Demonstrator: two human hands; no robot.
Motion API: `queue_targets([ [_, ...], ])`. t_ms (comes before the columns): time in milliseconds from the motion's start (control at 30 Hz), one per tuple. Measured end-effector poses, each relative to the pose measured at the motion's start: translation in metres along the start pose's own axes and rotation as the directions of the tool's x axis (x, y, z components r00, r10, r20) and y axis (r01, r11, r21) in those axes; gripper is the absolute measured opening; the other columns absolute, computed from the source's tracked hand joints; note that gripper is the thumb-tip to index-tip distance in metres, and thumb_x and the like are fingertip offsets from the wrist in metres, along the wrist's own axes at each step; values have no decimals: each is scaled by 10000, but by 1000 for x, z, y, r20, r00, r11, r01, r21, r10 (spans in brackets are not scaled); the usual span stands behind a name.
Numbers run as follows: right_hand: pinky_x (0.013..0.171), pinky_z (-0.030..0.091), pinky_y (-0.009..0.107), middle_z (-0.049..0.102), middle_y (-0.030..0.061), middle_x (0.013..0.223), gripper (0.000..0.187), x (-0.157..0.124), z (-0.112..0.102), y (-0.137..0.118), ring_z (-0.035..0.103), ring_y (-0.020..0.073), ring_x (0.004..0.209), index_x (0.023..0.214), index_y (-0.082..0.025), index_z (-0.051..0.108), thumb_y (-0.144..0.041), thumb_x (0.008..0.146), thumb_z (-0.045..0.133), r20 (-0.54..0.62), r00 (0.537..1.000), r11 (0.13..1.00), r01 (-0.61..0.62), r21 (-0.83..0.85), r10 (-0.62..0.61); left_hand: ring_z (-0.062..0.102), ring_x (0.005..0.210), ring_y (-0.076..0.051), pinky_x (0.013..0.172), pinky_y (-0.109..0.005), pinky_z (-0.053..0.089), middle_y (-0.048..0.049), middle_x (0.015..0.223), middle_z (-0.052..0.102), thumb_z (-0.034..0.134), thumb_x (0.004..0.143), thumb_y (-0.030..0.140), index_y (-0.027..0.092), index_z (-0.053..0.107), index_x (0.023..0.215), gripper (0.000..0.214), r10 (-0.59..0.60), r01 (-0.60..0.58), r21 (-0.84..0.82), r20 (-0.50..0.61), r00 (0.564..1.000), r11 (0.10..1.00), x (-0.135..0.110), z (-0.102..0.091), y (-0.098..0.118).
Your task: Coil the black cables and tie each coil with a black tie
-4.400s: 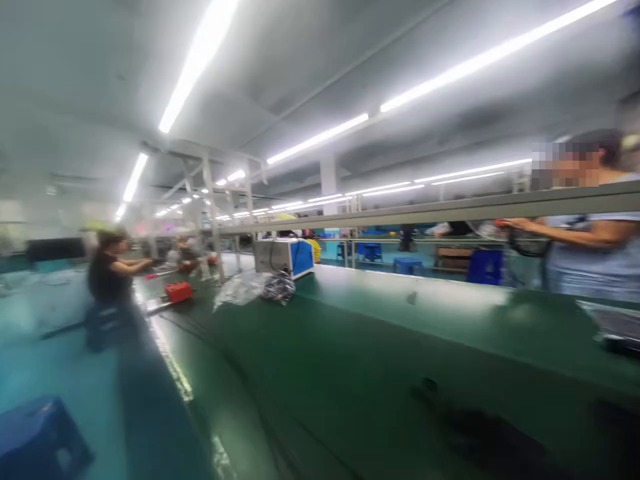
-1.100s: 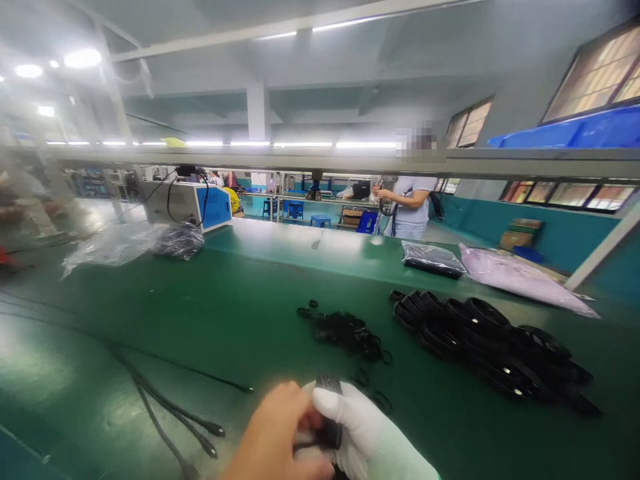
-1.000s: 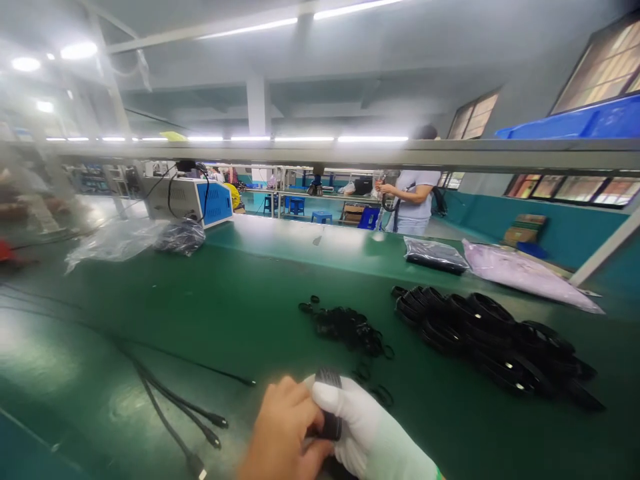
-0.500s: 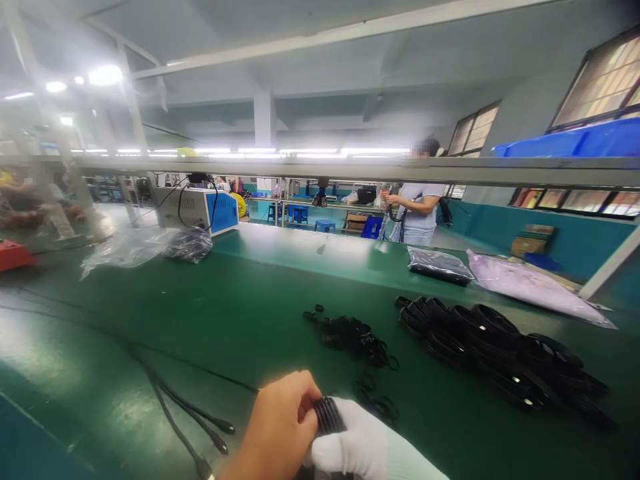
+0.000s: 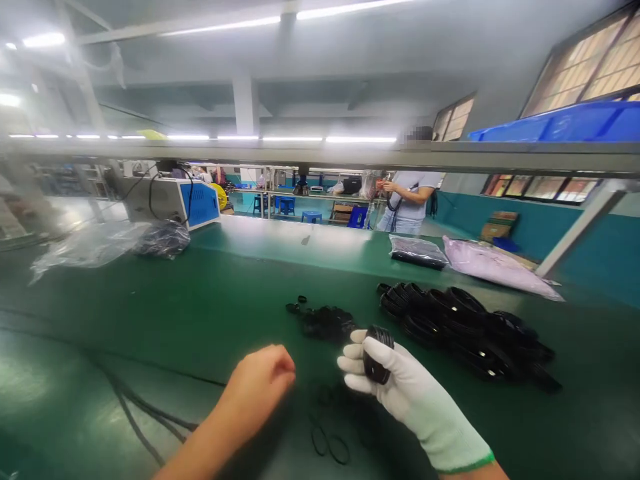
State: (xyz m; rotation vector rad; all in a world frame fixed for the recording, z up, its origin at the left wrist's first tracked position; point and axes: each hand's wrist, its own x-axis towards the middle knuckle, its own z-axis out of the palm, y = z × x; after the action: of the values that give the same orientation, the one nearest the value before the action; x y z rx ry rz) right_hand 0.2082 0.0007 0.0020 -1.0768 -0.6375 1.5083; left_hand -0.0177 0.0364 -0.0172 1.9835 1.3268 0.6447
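My right hand [image 5: 390, 380], in a white glove, is closed round a black coiled cable bundle [image 5: 377, 353] held above the green bench [image 5: 210, 313]. My bare left hand [image 5: 263, 377] hovers to its left with the fingers curled in; what they pinch, if anything, is hidden. Just beyond my hands lies a small heap of black rubber bands [image 5: 325, 320]. A long row of black coiled cable bundles [image 5: 460, 327] stretches to the right. Two loose black bands [image 5: 330, 445] lie on the bench below my hands.
Black cables [image 5: 135, 400] trail over the bench at the left. A blue-and-white machine [image 5: 173, 200] and clear plastic bags [image 5: 95, 243] stand at the back left. A black packet [image 5: 417, 251] and a pink bag [image 5: 493, 267] lie at the back right. A person [image 5: 407, 200] stands beyond the bench.
My hands have come apart: the left one let go of the bundle and drew left, while the gloved right hand lifted the bundle up and to the right.
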Motion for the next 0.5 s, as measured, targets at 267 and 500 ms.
queue_targets([
  [267,616,567,349,659,58,848,404,-1,-1,11,672,245,811,994,-172,564,-376,700,753,118,992,999,-54,2,53,544,727,-203,604,-292,272,-35,834,615,490,688,82,204,597,762,178,110,-233,332,350,930,914,2,34,8],
  [500,391,412,194,639,68,885,420,-2,19,26,566,110,563,982,-149,518,-287,645,729,76,997,994,18,-109,-10,458,583,-117,568,-251,372,35,658,489,557,750,335,194,467,774,170,6,205,-627,317,948,752,3,23,2],
])
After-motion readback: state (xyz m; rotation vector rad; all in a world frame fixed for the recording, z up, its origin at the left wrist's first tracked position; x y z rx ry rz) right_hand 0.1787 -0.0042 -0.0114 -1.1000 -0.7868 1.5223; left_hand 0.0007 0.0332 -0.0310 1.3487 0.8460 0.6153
